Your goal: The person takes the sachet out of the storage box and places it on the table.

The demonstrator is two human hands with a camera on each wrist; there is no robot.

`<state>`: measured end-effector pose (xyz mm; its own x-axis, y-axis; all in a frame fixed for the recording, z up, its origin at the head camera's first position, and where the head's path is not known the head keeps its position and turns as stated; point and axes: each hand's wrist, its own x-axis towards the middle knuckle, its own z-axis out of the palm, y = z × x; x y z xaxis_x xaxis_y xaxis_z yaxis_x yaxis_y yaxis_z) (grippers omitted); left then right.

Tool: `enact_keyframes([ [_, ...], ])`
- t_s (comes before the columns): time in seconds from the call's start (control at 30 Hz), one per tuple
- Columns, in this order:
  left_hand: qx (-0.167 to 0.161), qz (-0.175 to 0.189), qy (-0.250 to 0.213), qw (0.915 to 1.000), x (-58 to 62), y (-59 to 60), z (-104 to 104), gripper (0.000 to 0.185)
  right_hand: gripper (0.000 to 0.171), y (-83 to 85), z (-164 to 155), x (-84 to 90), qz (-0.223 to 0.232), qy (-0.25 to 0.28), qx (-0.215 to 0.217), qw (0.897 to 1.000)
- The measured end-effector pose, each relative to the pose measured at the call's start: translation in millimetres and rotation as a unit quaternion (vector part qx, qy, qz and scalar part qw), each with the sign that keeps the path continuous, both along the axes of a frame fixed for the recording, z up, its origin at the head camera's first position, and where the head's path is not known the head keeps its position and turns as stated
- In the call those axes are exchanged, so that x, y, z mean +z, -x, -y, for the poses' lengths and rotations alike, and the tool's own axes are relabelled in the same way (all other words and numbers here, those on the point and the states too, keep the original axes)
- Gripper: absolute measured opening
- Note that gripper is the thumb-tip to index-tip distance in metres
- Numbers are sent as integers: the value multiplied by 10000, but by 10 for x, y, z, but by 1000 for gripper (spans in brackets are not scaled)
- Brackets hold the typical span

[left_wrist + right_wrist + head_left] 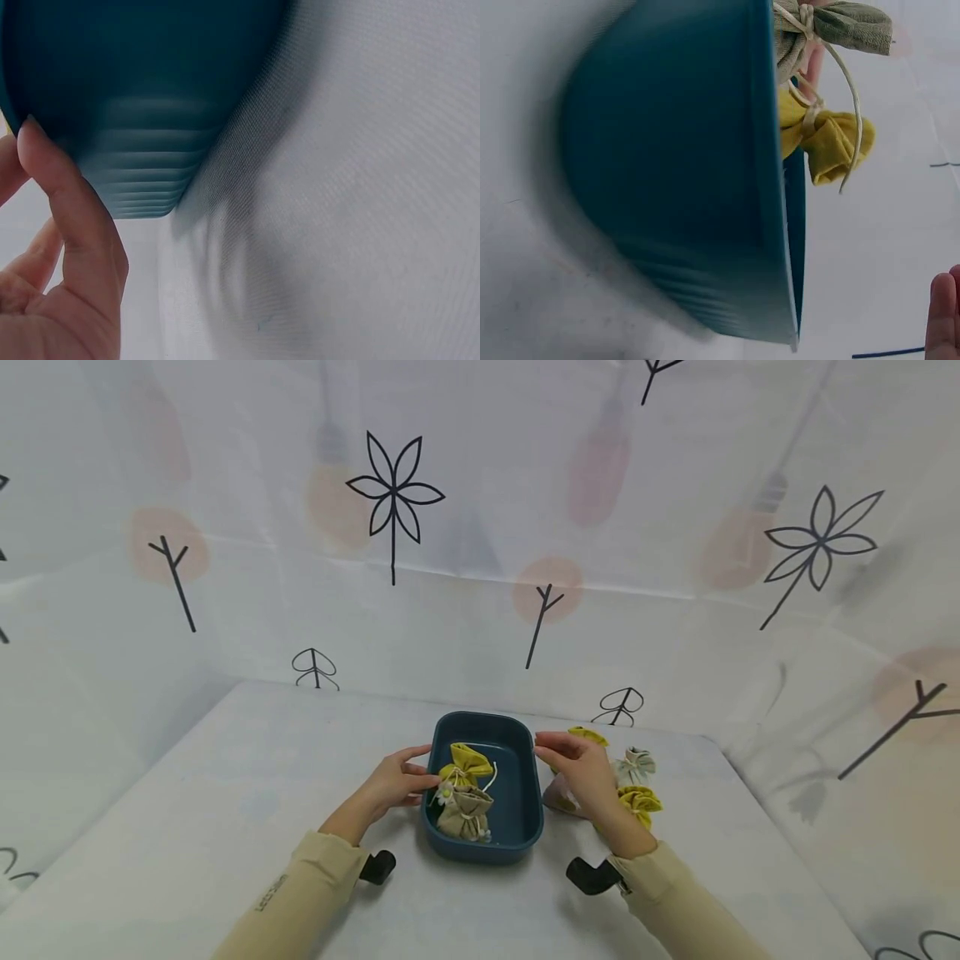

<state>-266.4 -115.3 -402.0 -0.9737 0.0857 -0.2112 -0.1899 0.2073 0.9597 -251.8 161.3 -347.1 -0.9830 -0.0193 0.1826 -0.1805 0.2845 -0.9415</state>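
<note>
A dark teal tray [483,720] sits mid-table and holds a yellow pouch [467,762] with a beige pouch [465,814] in front of it. My left hand [423,767] is at the tray's left rim, fingers fairly straight, reaching toward the pouches. In the left wrist view one of its fingers [67,210] lies against the tray's outer wall [142,90]. My right hand [542,746] hovers open just off the right rim, holding nothing. The right wrist view shows the tray wall [675,165], both pouches [825,142] above the rim, and one fingertip [941,315] clear of the tray.
Several more pouches lie right of the tray: a yellow one [588,736] at the back, a whitish one [635,766], another yellow one [640,802], and a pink one [558,797] partly under my right hand. A printed white curtain [480,568] closes off the table's far and side edges.
</note>
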Motion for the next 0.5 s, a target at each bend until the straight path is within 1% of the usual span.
enact_keyframes([
  [0.13, 1, 16, 38, 10000, -1, 1, 0, 64, 33, 48, 91, 21, 89, -16, 320, 9994],
  [0.33, 23, 15, 70, 10000, 3, -2, 1, 63, 32, 137, 202, 59, 276, -493, 694, 9960],
  [0.5, -5, -2, 74, 10000, 16, -8, 1, 64, 33, 233, 287, 83, 404, -550, 1340, 9886],
])
